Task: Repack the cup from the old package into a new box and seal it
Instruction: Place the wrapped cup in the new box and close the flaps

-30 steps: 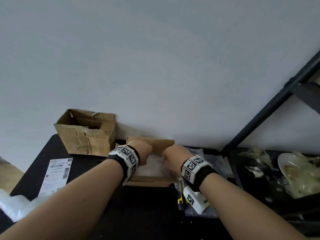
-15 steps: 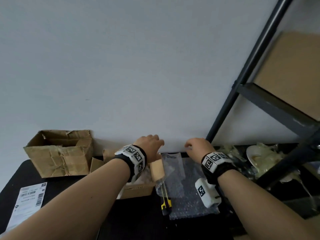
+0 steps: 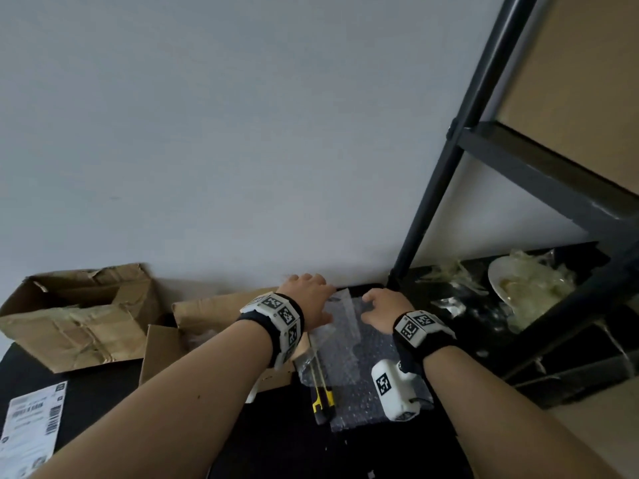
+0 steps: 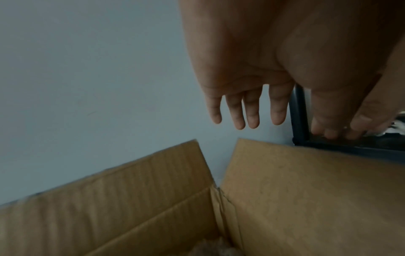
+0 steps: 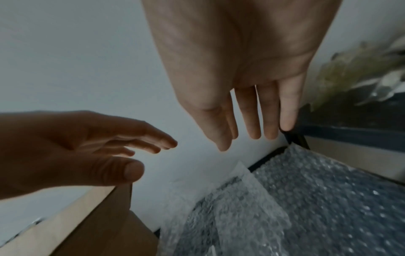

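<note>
Head view first: both arms reach forward over the black table [image 3: 283,444]. The left hand [image 3: 307,299] hovers at about 11 o'clock of the bubble wrap [image 3: 359,368], fingers loose and spread, gripping nothing. The right hand [image 3: 383,311] sits at the wrap's 1 o'clock, fingers slack, empty too. The two hands are near each other but apart. At 9 o'clock of the left wrist lies the new box [image 3: 207,316], flaps up; its inside is mostly hidden by the forearm, so the cup cannot be made out here. Further out at 9 o'clock, against the wall, stands the old package [image 3: 79,326], crumpled and open. A yellow-and-black utility knife [image 3: 323,399] lies under the near edge of the wrap, at its 7 o'clock. A shipping label [image 3: 31,426] lies flat at the table's 8 o'clock corner. At 3 o'clock a dark shelf frame [image 3: 435,202] rises, with crumpled plastic on the surface beside it.

Left wrist view: the fingers [image 4: 252,110] hang straight and relaxed above the box's raised flaps [image 4: 306,190]; something pale shows blurred at the bottom of the box, too unclear to name.

Right wrist view: the right hand's fingers [image 5: 252,114] point down, straight, over the bubble wrap [image 5: 317,199]; the left hand [image 5: 72,147] hovers at 9 o'clock, thumb and fingers parted, over a cardboard flap.
</note>
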`<state>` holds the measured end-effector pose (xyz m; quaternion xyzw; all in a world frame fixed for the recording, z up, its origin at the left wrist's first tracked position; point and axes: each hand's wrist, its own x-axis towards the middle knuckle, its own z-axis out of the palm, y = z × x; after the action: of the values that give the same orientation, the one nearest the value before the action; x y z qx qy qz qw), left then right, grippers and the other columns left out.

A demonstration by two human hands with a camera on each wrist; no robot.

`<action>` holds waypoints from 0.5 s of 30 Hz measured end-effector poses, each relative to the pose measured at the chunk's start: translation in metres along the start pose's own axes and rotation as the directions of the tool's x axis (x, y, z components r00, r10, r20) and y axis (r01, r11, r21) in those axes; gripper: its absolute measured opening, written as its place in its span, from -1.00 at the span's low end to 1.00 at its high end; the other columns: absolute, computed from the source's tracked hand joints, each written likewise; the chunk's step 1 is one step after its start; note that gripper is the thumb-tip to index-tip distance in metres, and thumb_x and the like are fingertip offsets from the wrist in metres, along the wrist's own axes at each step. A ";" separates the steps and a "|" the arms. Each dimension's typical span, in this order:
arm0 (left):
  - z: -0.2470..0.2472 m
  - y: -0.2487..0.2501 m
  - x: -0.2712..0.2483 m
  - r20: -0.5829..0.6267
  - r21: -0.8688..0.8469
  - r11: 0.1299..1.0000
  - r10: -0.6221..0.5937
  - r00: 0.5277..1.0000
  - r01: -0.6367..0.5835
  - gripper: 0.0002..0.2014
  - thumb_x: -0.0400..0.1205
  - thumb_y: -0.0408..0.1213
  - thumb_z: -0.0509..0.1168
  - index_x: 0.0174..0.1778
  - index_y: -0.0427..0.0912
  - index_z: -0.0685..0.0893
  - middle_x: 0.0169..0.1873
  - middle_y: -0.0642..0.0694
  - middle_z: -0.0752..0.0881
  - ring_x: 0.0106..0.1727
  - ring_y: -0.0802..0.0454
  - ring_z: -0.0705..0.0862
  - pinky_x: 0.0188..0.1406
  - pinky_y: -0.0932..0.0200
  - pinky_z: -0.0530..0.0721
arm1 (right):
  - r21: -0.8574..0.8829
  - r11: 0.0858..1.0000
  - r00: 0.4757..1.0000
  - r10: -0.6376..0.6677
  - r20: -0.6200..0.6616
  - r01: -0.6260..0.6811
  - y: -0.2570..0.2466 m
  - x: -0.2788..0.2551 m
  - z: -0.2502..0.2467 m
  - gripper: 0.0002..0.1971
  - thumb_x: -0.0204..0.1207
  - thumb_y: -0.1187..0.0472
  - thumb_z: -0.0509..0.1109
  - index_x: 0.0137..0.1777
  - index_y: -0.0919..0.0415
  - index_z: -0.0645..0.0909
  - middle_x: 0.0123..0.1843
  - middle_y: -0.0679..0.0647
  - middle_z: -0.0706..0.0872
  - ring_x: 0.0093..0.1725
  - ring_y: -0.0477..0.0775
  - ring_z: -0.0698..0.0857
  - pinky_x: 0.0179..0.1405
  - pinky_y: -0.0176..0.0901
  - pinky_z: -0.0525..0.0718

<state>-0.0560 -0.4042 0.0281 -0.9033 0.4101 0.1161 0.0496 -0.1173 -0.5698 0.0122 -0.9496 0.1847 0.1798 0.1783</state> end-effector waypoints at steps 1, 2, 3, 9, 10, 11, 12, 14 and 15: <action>0.002 0.000 0.004 0.012 0.000 1.000 -0.006 1.000 0.006 -0.44 0.63 0.10 0.20 0.52 -0.04 0.37 0.47 -0.10 0.41 0.46 -0.13 0.41 0.43 -0.07 0.38 | 0.008 1.000 1.000 0.015 0.024 -0.016 0.002 0.003 0.005 -0.64 0.59 0.21 0.30 0.38 0.13 0.55 0.38 0.11 0.61 0.37 0.18 0.58 0.30 -0.10 0.54; 0.004 0.000 0.008 0.020 -0.004 1.000 -0.013 1.000 0.013 -0.44 0.63 0.10 0.20 0.52 -0.03 0.37 0.47 -0.09 0.41 0.46 -0.12 0.41 0.43 -0.06 0.37 | 0.018 0.999 0.998 0.028 0.050 -0.029 0.004 0.007 0.010 -0.63 0.58 0.19 0.31 0.38 0.12 0.55 0.39 0.11 0.61 0.37 0.19 0.58 0.26 -0.12 0.54; 0.006 0.000 0.011 0.028 -0.014 1.000 -0.020 0.999 0.020 -0.45 0.63 0.10 0.20 0.52 -0.01 0.38 0.47 -0.08 0.41 0.46 -0.11 0.41 0.43 -0.05 0.36 | 0.030 0.999 0.997 0.035 0.073 -0.038 0.007 0.013 0.017 -0.63 0.56 0.16 0.32 0.37 0.10 0.55 0.39 0.09 0.61 0.36 0.20 0.59 0.18 -0.13 0.54; 0.016 -0.002 0.024 0.105 -0.100 0.993 -0.046 0.993 0.057 -0.45 0.62 0.08 0.17 0.55 0.09 0.33 0.48 -0.08 0.41 0.47 -0.12 0.41 0.46 -0.06 0.35 | 0.255 0.961 0.982 0.064 0.177 -0.109 0.021 0.055 0.051 -0.77 0.54 0.21 0.28 0.17 0.13 0.59 0.08 0.18 0.76 -0.11 0.15 0.76 -0.21 -0.10 0.63; 0.018 -0.003 0.024 0.120 -0.111 0.992 -0.052 0.991 0.065 -0.45 0.63 0.09 0.16 0.56 0.09 0.32 0.49 -0.07 0.40 0.47 -0.12 0.42 0.46 -0.07 0.35 | 0.338 0.929 0.976 0.086 0.200 -0.151 0.021 0.058 0.055 -0.79 0.57 0.27 0.25 0.17 0.15 0.59 0.01 0.18 0.77 -0.24 0.12 0.78 -0.27 -0.08 0.70; 0.019 -0.003 0.025 0.134 -0.119 0.990 -0.057 0.989 0.073 -0.45 0.63 0.09 0.16 0.56 0.09 0.31 0.50 -0.07 0.39 0.47 -0.12 0.42 0.46 -0.08 0.35 | 0.417 0.889 0.969 0.105 0.224 -0.192 0.020 0.058 0.058 -0.82 0.59 0.32 0.23 0.11 0.17 0.59 -0.06 0.18 0.77 -0.31 0.13 0.79 -0.31 -0.08 0.72; 0.020 -0.003 0.025 0.142 -0.125 0.989 -0.061 0.988 0.079 -0.46 0.63 0.08 0.16 0.55 0.07 0.33 0.50 -0.06 0.39 0.47 -0.11 0.43 0.46 -0.08 0.35 | 0.484 0.845 0.961 0.118 0.251 -0.230 0.019 0.059 0.060 -0.84 0.60 0.38 0.22 0.07 0.18 0.58 -0.10 0.20 0.76 -0.30 0.17 0.80 -0.32 -0.08 0.72; 0.021 -0.004 0.024 0.156 -0.136 0.987 -0.069 0.985 0.091 -0.49 0.63 0.05 0.17 0.52 0.04 0.38 0.50 -0.06 0.39 0.47 -0.08 0.43 0.46 -0.06 0.36 | 0.610 0.729 0.940 0.144 0.309 -0.313 0.018 0.063 0.065 -0.80 0.60 0.45 0.22 0.11 0.19 0.54 -0.04 0.26 0.72 -0.20 0.26 0.78 -0.30 -0.08 0.73; 0.021 -0.004 0.024 0.159 -0.140 0.986 -0.072 0.985 0.095 -0.50 0.64 0.03 0.17 0.51 0.02 0.40 0.49 -0.06 0.40 0.46 -0.08 0.44 0.45 -0.05 0.36 | 0.661 0.666 0.931 0.156 0.331 -0.346 0.016 0.064 0.066 -0.80 0.62 0.46 0.21 0.14 0.23 0.53 0.03 0.30 0.70 -0.15 0.29 0.75 -0.27 -0.05 0.73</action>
<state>-0.0414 -0.4156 0.0013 -0.9093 0.3571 0.2131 0.0189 -0.0867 -0.5755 -0.0762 -0.7422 0.3457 0.2339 0.5243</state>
